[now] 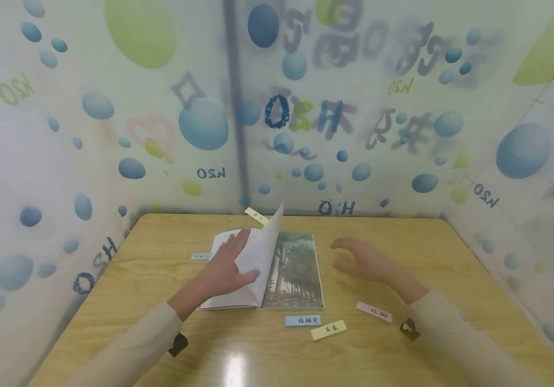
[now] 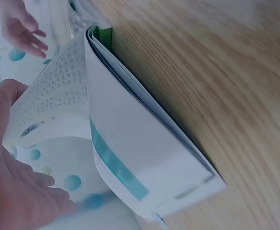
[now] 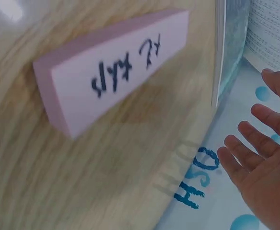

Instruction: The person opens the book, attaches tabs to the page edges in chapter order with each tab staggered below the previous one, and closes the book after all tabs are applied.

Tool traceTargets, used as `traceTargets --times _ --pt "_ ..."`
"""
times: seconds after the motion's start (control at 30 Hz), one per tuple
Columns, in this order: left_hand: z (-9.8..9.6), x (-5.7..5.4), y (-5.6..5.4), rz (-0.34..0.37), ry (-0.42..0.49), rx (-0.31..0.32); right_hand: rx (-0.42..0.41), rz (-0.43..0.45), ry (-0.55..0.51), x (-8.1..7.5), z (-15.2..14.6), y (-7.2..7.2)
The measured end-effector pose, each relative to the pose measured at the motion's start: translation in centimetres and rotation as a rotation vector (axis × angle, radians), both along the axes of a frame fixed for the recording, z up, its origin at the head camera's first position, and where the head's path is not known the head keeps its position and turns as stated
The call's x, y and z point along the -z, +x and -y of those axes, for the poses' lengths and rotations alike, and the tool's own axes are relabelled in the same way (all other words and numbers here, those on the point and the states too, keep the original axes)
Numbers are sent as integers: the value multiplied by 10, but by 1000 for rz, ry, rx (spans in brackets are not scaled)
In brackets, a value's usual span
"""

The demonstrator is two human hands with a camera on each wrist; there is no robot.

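An open book [image 1: 298,271] lies on the wooden table, its right side showing a picture of trees. One printed page [image 1: 268,239] stands up from the middle, partway over. My left hand [image 1: 225,271] is spread over the left side, thumb toward the raised page; in the left wrist view the thumb [image 2: 8,91] overlaps that page's edge. My right hand [image 1: 366,262] hovers to the right of the book, fingers apart and holding nothing. Below it lies a pink sticky-note pad [image 3: 116,72] with handwriting on it.
In front of the book lie a blue note pad [image 1: 303,321] and a yellow one [image 1: 328,330]. Another yellow strip [image 1: 256,216] sits behind the book, and a blue strip [image 1: 200,256] at its left edge. Patterned curtains [image 1: 354,188] surround the table [image 1: 160,236].
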State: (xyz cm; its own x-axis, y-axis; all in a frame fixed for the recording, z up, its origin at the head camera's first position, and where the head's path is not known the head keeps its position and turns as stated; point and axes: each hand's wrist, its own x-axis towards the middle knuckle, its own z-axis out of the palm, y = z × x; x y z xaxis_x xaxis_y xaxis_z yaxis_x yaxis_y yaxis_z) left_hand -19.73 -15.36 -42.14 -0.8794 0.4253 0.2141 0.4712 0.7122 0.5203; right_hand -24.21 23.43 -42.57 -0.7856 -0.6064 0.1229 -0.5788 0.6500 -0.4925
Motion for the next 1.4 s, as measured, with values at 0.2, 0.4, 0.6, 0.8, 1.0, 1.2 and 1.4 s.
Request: traceTargets --times 0.2,0.4,0.6,0.8,1.0,1.2,1.4 --pt "19 1 8 45 -26 -64 -61 18 -43 11 12 1" --pt "33 2 14 33 -66 -121 -141 -43 5 15 29 6" --pt "48 11 18 7 -129 -155 -209 -81 143 16 47 18" --pt "51 17 22 -8 -186 -196 -273 -31 175 19 58 30" --pt "40 24 20 -96 -252 -233 -244 74 184 22 59 33" --pt "21 26 19 -127 -245 -212 -249 99 192 22 60 34" --pt "-3 27 17 -158 -304 -133 -258 94 203 22 60 33"
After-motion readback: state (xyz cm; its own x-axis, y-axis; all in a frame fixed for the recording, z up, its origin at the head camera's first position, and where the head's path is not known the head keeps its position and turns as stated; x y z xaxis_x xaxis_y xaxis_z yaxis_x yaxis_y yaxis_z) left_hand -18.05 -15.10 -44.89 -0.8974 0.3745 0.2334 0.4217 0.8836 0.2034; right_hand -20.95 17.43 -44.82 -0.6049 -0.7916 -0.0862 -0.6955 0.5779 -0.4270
